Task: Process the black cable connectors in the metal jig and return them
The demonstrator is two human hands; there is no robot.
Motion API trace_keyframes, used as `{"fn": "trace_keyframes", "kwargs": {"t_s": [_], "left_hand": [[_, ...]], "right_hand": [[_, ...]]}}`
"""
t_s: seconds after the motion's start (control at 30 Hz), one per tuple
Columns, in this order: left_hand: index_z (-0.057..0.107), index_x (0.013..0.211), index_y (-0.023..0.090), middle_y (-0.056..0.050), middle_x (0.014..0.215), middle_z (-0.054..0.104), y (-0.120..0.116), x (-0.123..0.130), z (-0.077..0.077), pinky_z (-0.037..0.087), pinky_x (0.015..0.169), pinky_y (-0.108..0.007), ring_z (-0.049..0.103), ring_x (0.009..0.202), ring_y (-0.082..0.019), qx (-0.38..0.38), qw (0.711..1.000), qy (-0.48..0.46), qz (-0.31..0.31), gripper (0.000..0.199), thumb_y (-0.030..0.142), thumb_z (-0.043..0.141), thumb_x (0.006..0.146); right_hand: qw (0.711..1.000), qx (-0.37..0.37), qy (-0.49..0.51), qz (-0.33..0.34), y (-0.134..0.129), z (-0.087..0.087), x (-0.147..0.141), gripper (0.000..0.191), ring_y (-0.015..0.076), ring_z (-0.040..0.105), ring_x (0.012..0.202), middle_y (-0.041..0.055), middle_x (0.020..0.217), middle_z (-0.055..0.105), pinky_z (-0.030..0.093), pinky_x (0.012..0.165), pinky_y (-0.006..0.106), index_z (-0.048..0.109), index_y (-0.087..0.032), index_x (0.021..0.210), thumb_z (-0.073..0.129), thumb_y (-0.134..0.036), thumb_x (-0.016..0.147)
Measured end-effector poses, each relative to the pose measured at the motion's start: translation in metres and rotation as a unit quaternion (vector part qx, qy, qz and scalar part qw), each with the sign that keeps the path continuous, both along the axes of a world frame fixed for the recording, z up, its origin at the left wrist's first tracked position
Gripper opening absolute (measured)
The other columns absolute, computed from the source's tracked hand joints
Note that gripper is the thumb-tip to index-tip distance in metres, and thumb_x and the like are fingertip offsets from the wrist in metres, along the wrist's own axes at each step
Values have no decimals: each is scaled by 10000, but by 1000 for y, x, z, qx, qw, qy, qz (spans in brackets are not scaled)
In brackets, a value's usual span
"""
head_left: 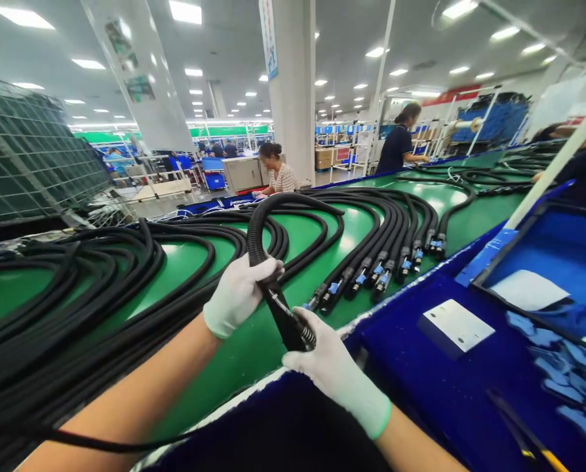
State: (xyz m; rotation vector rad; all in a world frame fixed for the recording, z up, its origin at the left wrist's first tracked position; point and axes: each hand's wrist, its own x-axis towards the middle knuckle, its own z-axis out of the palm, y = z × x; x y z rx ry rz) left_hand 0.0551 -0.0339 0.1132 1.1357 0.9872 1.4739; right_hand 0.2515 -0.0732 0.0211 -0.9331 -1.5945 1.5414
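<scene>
Hose [256, 233], black and ribbed, arches above the near side of the green bench [246, 367]: our white-gloved left hand [241, 288] wraps it below the bend, and our right hand [327, 357] pinches its coiled, spring-like end [307, 335] between thumb and fingers. More black hoses [67, 367] lie across the bench, and to the bench's right we have a white plate [459, 323] and a scatter of blue pieces [563, 391].

Rectangular light panels [185, 12] dot the pale ceiling [246, 42] deep into the far hall. A white pillar [295, 105] stands mid-scene; left of it, a second pillar [150, 121] bears posters [140, 89]. A wire-mesh cage [18, 151] fills the near left. Farther back, a beige cabinet [244, 176] stands on grey floor [328, 177].
</scene>
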Motion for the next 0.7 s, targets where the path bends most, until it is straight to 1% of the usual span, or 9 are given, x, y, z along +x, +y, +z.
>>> {"fn": "trace_keyframes", "kwargs": {"t_s": [0.1, 0.17, 0.27, 0.4, 0.47, 0.57, 0.63, 0.67, 0.7], "left_hand": [[655, 974, 160, -52, 914, 704, -9, 17, -15, 534, 883, -370, 683, 877, -203, 2, 999, 22, 24, 320, 370, 823, 801], [656, 960, 166, -56, 886, 707, -14, 23, -22, 547, 858, -390, 696, 856, -226, 4, 997, 65, 52, 352, 411, 832, 780], [650, 968, 177, -61, 884, 716, -17, 36, -28, 555, 880, -418, 725, 883, -262, 29, 992, 84, 85, 399, 448, 847, 751], [631, 985, 179, -86, 951, 730, -10, 55, -36, 545, 938, -438, 731, 965, -280, 54, 991, 58, 106, 425, 514, 805, 789], [639, 993, 168, -104, 969, 737, -7, 58, -39, 541, 954, -445, 723, 985, -283, 49, 987, 104, 114, 423, 550, 739, 843], [661, 1067, 149, -116, 1017, 734, -12, 50, -40, 515, 1010, -466, 691, 1064, -298, 50, 961, 226, 154, 427, 546, 651, 912], [671, 1150, 177, -104, 1116, 721, -21, 40, -40, 445, 1105, -490, 635, 1186, -308, 81, 938, 288, 176, 381, 479, 668, 917], [682, 1202, 220, -87, 1185, 716, -25, 35, -41, 401, 1155, -491, 613, 1235, -302, 128, 909, 364, 157, 344, 430, 666, 930], [707, 1195, 262, -69, 1198, 720, -27, 30, -43, 373, 1179, -502, 611, 1237, -308, 185, 872, 443, 92, 322, 391, 714, 899]], "right_hand": [[998, 6, -14, -60, -7, 0, 14, 589, 247, 700, 962, 27, 1068, 751, 569, 881, 380, 667, -200, 1260, 719, -147, 675], [997, 8, -23, -77, -13, 3, 27, 507, 241, 700, 941, 29, 1036, 749, 569, 877, 380, 686, -193, 1182, 691, -138, 677], [994, 20, -36, -101, -22, 5, 36, 563, 244, 693, 1047, 50, 1133, 735, 552, 977, 399, 641, -205, 1227, 708, -142, 672], [977, 96, -121, -151, -26, -1, 32, 757, 284, 595, 1310, 89, 1398, 643, 432, 1170, 465, 532, -231, 1434, 748, -210, 708], [969, 114, -150, -160, -25, -3, 36, 734, 296, 588, 1328, 100, 1420, 634, 417, 1186, 482, 539, -221, 1445, 707, -183, 731], [974, 100, -148, -141, -27, -1, 58, 630, 285, 688, 1152, 84, 1272, 714, 517, 1072, 460, 621, -222, 1353, 655, -127, 731], [983, 80, -125, -110, -31, 6, 78, 594, 257, 723, 1025, 52, 1164, 747, 563, 973, 412, 661, -229, 1299, 676, -124, 714], [986, 78, -113, -92, -32, 11, 87, 587, 247, 724, 1007, 37, 1144, 752, 565, 954, 389, 676, -232, 1282, 697, -129, 704], [988, 84, -105, -77, -33, 18, 94, 587, 242, 719, 1019, 25, 1146, 753, 559, 957, 370, 691, -234, 1266, 720, -132, 689]]}}
